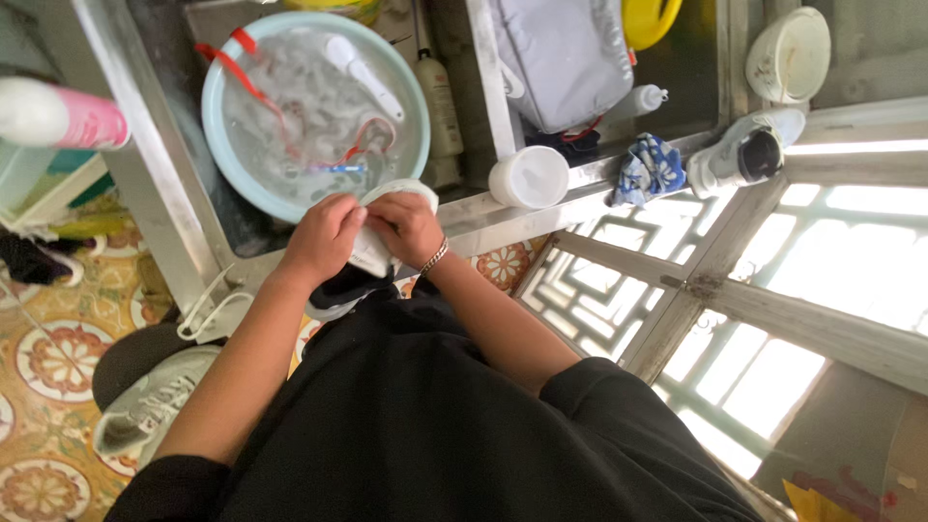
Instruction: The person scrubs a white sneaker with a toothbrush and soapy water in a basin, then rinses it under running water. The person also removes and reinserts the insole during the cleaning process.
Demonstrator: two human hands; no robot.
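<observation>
The person is standing at a metal sink (174, 193), and both hands are closing around a white shoe (372, 253) with a dark inside, holding it just over the sink's front edge. The left hand (324, 237) is gripping the shoe from one side, fingers curled over its top; the right hand (408, 224), with a bracelet (434, 257) at the wrist, is clasping the other side, so the two hands are nearly touching each other. Just beyond the shoe a pale blue basin (220, 145) is sitting in the sink, filled with soapy water, with red laces (232, 66) trailing in it and a white brush (362, 72) lying across it. A white cup (529, 177) is standing on the rim just beside the right hand, and farther along a blue patterned cloth (648, 166) and another white shoe (739, 155) are resting on the ledge. Down on the patterned tile floor, a grey sneaker (150, 406) is lying near the person's left arm.
</observation>
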